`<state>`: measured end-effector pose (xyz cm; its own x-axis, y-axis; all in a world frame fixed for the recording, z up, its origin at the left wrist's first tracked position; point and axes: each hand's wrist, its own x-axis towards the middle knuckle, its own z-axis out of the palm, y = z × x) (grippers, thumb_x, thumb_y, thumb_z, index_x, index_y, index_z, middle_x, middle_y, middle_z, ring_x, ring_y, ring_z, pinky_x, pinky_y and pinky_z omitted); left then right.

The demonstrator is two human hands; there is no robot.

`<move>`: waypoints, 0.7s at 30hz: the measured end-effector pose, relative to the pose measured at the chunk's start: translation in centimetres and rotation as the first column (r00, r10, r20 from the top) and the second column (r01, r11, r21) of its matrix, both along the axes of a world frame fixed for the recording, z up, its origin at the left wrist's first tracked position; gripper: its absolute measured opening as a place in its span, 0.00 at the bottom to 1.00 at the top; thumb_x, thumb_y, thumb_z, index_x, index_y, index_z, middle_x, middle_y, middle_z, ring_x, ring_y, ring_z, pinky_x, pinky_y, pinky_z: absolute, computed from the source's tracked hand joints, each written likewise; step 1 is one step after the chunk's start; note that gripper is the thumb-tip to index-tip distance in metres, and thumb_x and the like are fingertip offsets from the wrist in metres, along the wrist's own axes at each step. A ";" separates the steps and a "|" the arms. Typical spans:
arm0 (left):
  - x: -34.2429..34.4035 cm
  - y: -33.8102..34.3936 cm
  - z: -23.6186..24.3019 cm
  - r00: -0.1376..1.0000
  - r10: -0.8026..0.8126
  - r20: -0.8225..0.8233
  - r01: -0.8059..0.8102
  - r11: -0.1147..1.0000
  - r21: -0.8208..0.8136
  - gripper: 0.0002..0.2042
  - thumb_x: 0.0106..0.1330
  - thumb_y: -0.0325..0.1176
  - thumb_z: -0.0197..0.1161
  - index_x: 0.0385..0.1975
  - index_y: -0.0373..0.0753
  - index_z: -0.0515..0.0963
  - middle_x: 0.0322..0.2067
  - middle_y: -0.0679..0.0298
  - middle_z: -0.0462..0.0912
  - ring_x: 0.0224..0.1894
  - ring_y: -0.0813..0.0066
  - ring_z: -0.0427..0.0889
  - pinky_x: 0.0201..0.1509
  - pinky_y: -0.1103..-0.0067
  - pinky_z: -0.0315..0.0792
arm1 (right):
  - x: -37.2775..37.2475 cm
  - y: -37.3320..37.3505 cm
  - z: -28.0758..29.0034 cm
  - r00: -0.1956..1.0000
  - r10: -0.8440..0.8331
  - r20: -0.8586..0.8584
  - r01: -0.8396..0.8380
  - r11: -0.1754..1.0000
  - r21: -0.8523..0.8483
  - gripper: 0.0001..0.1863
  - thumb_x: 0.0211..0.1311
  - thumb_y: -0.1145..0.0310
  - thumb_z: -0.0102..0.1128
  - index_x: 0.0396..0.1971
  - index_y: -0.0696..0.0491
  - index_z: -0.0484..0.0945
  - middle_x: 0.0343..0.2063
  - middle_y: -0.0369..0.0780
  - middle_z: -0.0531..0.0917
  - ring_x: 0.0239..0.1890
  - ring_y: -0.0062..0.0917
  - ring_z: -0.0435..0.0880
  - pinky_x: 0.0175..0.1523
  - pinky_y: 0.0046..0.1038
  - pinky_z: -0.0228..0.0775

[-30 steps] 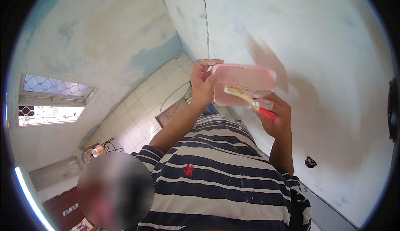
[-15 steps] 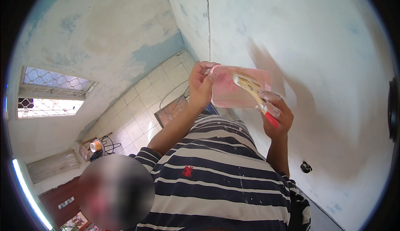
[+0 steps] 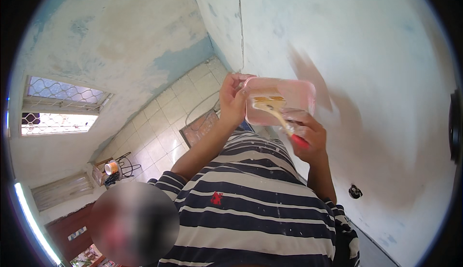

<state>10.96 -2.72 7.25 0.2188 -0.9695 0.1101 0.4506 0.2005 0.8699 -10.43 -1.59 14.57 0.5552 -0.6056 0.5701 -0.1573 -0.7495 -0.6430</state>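
Note:
My left hand (image 3: 233, 101) is closed on the left edge of a pink, see-through plastic tub (image 3: 303, 93), with the thumb over its rim. White smears mark the fingers. My right hand (image 3: 309, 138), also smeared white, grips a paintbrush (image 3: 279, 116) by its pale handle, whose end is red. The brush head lies over the inside of the tub, toward its near left part, and points left. How much paint the tub holds is hard to make out.
A pale wall (image 3: 386, 64) rises close on the right, with a round dark hole (image 3: 355, 191) low in it and a cable (image 3: 239, 26) farther up. Beyond my left arm are floor tiles (image 3: 156, 127), a brown board (image 3: 200, 127), a metal-legged stool (image 3: 128, 165) and a white-and-orange bucket (image 3: 111, 167).
My right hand has moved left and slightly nearer with the paintbrush. Its head has shifted from the tub's middle to its near left part. The left hand and tub have hardly moved.

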 end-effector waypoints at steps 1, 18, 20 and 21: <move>-0.1 0.1 0.0 1.000 0.003 0.003 -0.003 1.000 -0.002 0.12 0.63 0.25 0.55 0.46 0.31 0.68 0.47 0.54 0.76 0.49 0.70 0.77 0.55 0.74 0.72 | -0.6 0.0 0.0 0.997 -0.069 0.034 0.070 0.997 -0.021 0.12 0.45 0.80 0.69 0.30 0.56 0.77 0.41 0.46 0.82 0.44 0.41 0.84 0.45 0.34 0.79; 0.6 1.2 -0.8 1.000 0.011 -0.003 -0.012 0.987 -0.161 0.18 0.60 0.28 0.59 0.49 0.33 0.65 0.48 0.52 0.76 0.51 0.67 0.77 0.56 0.72 0.72 | -1.4 -0.9 1.9 0.999 -0.044 -0.013 0.044 0.998 -0.033 0.10 0.47 0.80 0.65 0.32 0.53 0.82 0.40 0.43 0.82 0.41 0.37 0.84 0.43 0.29 0.78; 0.4 1.2 -0.6 1.000 0.026 -0.006 -0.026 0.985 -0.170 0.19 0.60 0.30 0.60 0.49 0.33 0.65 0.48 0.51 0.76 0.51 0.67 0.77 0.56 0.71 0.72 | -0.9 -0.9 1.7 0.995 -0.101 -0.003 0.100 0.986 -0.134 0.09 0.48 0.78 0.66 0.32 0.53 0.82 0.40 0.43 0.82 0.42 0.36 0.84 0.43 0.29 0.78; 0.3 1.2 -0.4 0.999 0.039 -0.009 -0.040 0.983 -0.179 0.20 0.60 0.32 0.61 0.49 0.33 0.65 0.48 0.51 0.76 0.51 0.66 0.77 0.55 0.71 0.72 | -0.4 -0.9 1.2 0.997 -0.080 -0.020 0.077 0.987 -0.140 0.09 0.48 0.77 0.66 0.32 0.52 0.82 0.41 0.43 0.82 0.42 0.36 0.84 0.44 0.30 0.78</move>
